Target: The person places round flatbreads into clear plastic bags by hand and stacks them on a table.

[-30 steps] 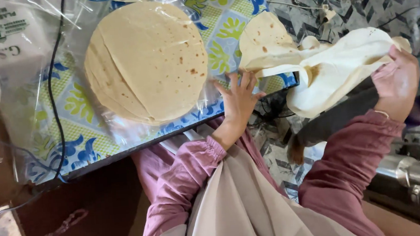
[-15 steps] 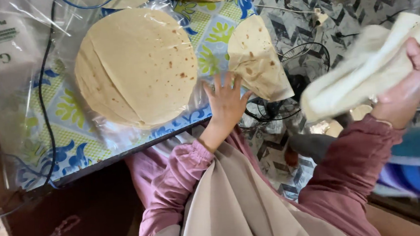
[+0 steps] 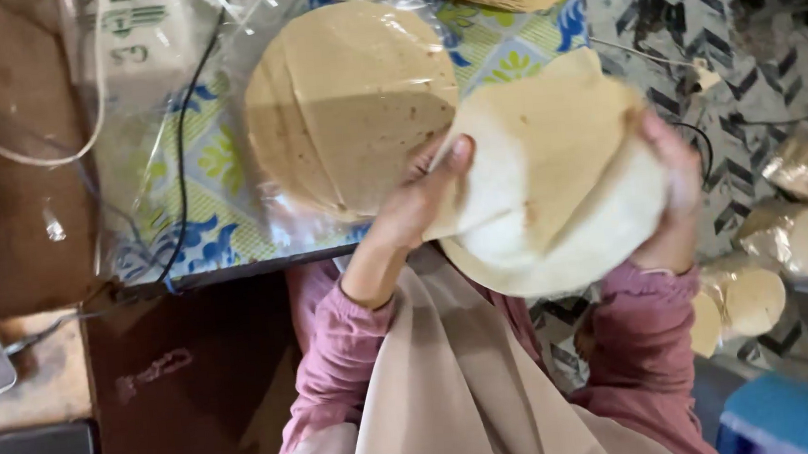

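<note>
Both hands clamp a stack of flatbreads (image 3: 554,177) held up in the air, just beside the bench (image 3: 192,224): left hand (image 3: 421,202) grips its left edge w/ thumb on top, right hand (image 3: 666,197) wraps the right edge. Another flatbread pile (image 3: 346,97) lies on clear plastic on the bench; wrapped rolls (image 3: 799,234) sit on the floor at right.

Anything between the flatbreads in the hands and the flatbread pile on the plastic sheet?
Nothing visible. The left hand and right hand hold the bundle of flatbreads right beside the pile on the clear plastic sheet, overlapping its edge in view.
</note>
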